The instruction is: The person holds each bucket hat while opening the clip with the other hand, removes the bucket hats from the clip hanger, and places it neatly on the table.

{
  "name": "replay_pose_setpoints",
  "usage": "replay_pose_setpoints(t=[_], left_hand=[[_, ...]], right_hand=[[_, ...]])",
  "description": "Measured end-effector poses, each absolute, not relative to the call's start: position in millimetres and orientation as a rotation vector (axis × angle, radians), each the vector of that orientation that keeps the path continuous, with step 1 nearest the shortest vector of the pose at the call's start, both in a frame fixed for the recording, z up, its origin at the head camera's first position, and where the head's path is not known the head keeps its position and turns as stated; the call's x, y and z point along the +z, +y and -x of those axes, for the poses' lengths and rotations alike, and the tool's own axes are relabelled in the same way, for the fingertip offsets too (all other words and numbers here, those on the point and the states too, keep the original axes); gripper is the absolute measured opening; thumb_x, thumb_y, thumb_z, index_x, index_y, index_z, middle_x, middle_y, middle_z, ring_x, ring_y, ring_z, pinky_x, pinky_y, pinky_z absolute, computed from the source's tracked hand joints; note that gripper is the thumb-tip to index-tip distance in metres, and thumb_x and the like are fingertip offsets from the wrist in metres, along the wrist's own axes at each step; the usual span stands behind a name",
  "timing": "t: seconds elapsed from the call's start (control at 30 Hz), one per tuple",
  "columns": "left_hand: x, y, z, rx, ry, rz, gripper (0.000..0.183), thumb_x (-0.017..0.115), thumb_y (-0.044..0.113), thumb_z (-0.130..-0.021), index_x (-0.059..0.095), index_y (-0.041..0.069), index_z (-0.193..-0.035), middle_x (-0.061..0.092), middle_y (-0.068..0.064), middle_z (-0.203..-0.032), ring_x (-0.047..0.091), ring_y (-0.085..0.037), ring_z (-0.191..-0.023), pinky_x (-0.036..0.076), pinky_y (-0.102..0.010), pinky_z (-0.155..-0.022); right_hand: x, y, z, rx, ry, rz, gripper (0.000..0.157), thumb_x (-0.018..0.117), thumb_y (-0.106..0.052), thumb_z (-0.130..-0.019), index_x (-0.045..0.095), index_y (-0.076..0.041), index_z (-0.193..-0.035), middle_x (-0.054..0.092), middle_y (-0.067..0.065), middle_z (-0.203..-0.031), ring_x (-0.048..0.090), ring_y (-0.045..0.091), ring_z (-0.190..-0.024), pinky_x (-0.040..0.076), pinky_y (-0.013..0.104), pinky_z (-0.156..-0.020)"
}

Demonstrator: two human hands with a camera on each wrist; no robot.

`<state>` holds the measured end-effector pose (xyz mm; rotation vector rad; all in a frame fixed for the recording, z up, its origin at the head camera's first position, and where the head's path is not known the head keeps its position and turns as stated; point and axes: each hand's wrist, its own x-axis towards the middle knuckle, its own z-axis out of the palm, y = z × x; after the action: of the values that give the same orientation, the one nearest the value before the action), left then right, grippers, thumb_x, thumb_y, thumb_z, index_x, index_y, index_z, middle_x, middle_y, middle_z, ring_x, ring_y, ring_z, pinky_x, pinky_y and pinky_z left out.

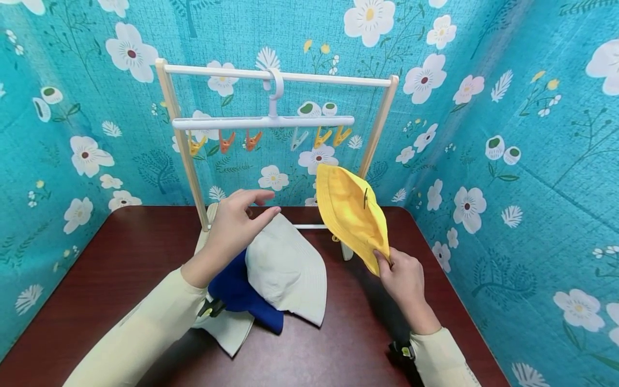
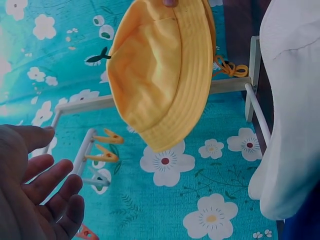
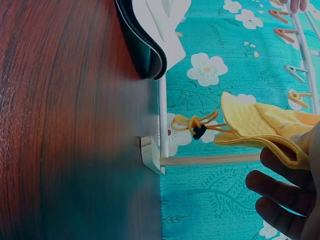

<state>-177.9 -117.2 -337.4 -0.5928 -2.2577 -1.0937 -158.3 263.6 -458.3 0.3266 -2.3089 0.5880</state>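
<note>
A yellow bucket hat (image 1: 353, 209) hangs tilted in the air, its brim pinched by my right hand (image 1: 403, 277). Its looped drawstring with a black toggle (image 3: 199, 131) dangles below the brim in the right wrist view. My left hand (image 1: 242, 215) is raised with fingers and thumb apart, holding nothing, in front of the rack. Below it on the table lie a white bucket hat (image 1: 290, 263) and a dark blue hat (image 1: 234, 285), overlapping. Another pale brim (image 1: 227, 330) pokes out beneath the blue one. The left wrist view shows the left palm (image 2: 30, 195) empty.
A wooden rack (image 1: 379, 126) stands at the back of the dark red table (image 1: 338, 349). From its top bar hangs a white hanger (image 1: 271, 122) with orange clips (image 1: 226, 141), yellow clips (image 1: 323, 137) and a pale blue clip (image 1: 299, 140). Flowered turquoise cloth (image 1: 508, 161) surrounds the table.
</note>
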Motion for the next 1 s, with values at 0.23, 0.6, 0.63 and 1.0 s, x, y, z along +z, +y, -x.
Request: replay_pose_setpoints(t=[0.23,0.6,0.63,1.0], left_hand=[[-340.1,-129.9,166.8,-1.058,-2.227,0.616,0.027,0.081,0.023,-0.090,0.077,0.016,-0.116,0.068,0.004,-0.086,0.061,-0.017,-0.076,0.050,-0.029,-0.064],[-357.7,-139.7,150.1,-1.031,-2.241,0.629,0.034,0.085,0.022,-0.086,0.076,0.015,-0.118,0.076,0.002,-0.106,0.065,-0.013,-0.095,0.055,-0.037,-0.072],[-359.2,-140.8,148.7,-1.027,-2.243,0.629,0.034,0.085,0.022,-0.086,0.076,0.014,-0.118,0.076,0.002,-0.107,0.065,-0.012,-0.095,0.055,-0.037,-0.071],[-377.3,-157.6,136.4,-1.021,-2.244,0.597,0.035,0.086,0.019,-0.085,0.076,0.020,-0.118,0.074,0.007,-0.102,0.061,-0.005,-0.093,0.053,-0.026,-0.070]], right_hand=[[-457.8,262.4,158.5,0.595,-2.308,-0.323,0.021,0.086,-0.020,-0.084,0.073,-0.004,-0.084,0.065,0.008,-0.063,0.059,0.022,-0.052,0.051,0.039,-0.050],[-463.2,262.0,159.9,0.573,-2.293,-0.342,0.020,0.085,-0.019,-0.085,0.071,-0.005,-0.079,0.065,0.009,-0.062,0.060,0.023,-0.052,0.049,0.040,-0.048],[-463.7,262.4,160.1,0.570,-2.290,-0.344,0.020,0.085,-0.019,-0.085,0.071,-0.006,-0.078,0.065,0.009,-0.062,0.061,0.024,-0.052,0.048,0.040,-0.047],[-461.6,264.8,159.1,0.560,-2.313,-0.341,0.021,0.085,-0.019,-0.084,0.071,-0.004,-0.080,0.064,0.008,-0.061,0.060,0.024,-0.052,0.050,0.039,-0.049]])
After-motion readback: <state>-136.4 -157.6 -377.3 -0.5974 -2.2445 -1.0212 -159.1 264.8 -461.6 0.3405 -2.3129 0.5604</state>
